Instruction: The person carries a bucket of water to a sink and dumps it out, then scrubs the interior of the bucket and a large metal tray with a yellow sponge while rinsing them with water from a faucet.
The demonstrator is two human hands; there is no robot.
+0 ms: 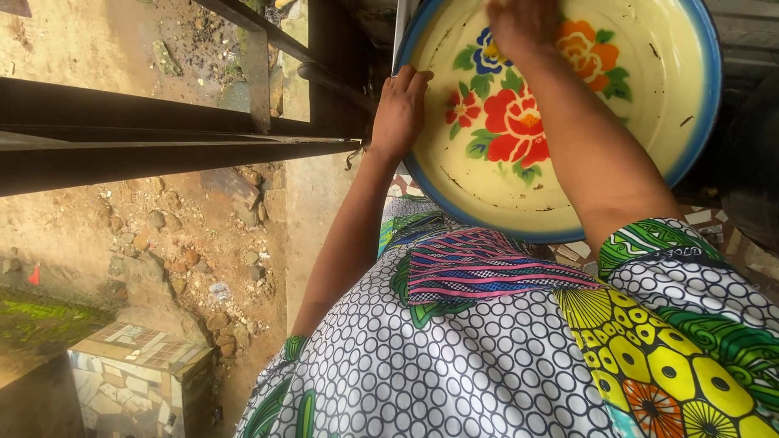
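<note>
A large cream enamel basin (649, 97) with a blue rim and painted red, orange and blue flowers fills the upper right of the head view, tilted toward me. My left hand (399, 109) grips its left rim. My right hand (523, 24) rests inside the basin near the top, fingers curled against the painted bottom; whether it holds anything is hidden. A striped pink and blue cloth (487, 272) lies across my patterned dress below the basin.
Dark metal railing bars (162, 146) cross the left side. Below them lies bare earth with scattered stones (187, 259). A low tiled block (138, 365) stands at the lower left.
</note>
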